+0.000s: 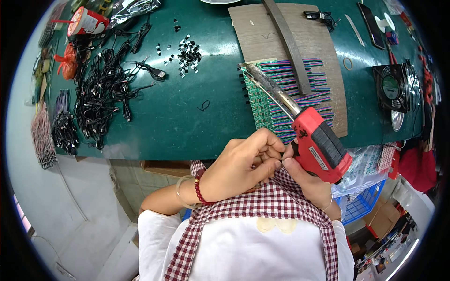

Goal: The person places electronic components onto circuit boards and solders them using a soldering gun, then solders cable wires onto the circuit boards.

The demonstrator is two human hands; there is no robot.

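A red and black soldering gun [323, 145] with a long metal barrel slants up and left over the table. My right hand [307, 180] is closed at its handle, most fingers hidden behind the red body; its thumb points toward my left hand. My left hand [248, 161] is closed in a pinch, fingertips meeting the right thumb; whatever small thing is between them is too hidden to name. Beyond the hands, a panel of small green circuit boards [258, 100] carries rows of coloured wires [286, 119]. The gun's tip lies over the panel's far left corner.
A grey bar [288, 47] lies across a brown board [253, 33] and the wires. Tangled black cables [105, 89] and small black parts [190, 55] lie left, near a red cup [86, 22]. At right are a fan [391, 88], a phone [371, 25] and a blue basket [363, 203].
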